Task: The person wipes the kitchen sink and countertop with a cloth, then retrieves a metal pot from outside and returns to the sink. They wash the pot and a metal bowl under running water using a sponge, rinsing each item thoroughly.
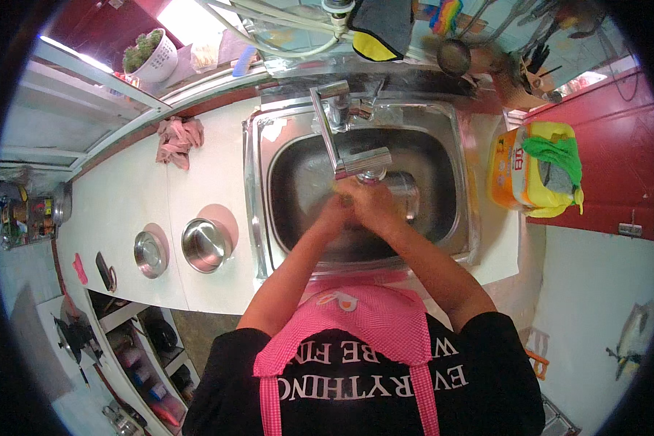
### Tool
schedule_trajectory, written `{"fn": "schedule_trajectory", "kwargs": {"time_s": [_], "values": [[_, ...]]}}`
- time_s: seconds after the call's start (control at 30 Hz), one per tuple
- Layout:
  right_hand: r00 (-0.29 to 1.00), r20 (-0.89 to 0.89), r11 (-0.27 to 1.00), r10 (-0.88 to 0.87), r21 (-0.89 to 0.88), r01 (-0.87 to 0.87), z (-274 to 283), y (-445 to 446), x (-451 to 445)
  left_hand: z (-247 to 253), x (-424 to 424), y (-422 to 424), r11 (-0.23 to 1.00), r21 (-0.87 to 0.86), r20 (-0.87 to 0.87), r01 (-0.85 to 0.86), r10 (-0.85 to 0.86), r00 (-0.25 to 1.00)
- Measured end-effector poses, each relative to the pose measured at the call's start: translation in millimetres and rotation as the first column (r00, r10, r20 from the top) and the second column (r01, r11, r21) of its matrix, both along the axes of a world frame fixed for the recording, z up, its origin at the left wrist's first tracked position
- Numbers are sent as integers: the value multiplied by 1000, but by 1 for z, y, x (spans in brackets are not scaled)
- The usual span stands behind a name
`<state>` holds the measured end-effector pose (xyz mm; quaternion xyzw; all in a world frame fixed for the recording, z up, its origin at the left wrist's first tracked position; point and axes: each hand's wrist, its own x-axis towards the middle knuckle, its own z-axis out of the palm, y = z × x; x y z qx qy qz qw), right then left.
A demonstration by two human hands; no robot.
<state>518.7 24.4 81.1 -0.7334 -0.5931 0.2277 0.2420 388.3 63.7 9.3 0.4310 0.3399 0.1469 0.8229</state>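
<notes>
Both of my hands are together over the stainless steel sink [436, 234], just below the outlet of the chrome faucet [362, 162]. My left hand [335, 212] and my right hand [373, 203] touch or nearly touch, and motion blurs them. Something yellowish shows at the fingertips, too blurred to name. Whether either hand holds anything cannot be told. A shiny metal container [406, 193] lies in the sink, partly hidden behind my right hand.
Two steel bowls [206, 245] [150, 254] and a crumpled pink cloth [180, 140] are on the left counter. Right of the sink stands a yellow-orange plastic container [509, 169] with a green cloth [556, 150] over it. Utensils hang behind.
</notes>
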Motion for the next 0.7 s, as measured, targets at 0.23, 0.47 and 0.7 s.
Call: {"fn": "schedule_trajectory", "kwargs": {"time_s": [0.23, 0.47, 0.7], "values": [[870, 454, 979, -192, 153, 137, -17, -24, 68, 48, 11, 16, 890, -396, -43, -227, 229, 972], [904, 420, 987, -84, 158, 18, -17, -33, 46, -3, -11, 16, 920, -325, 191, -217, 288, 938], [969, 101, 970, -227, -66, 234, -7, 20, 53, -54, -6, -26, 982, 186, -240, -17, 63, 969]]}}
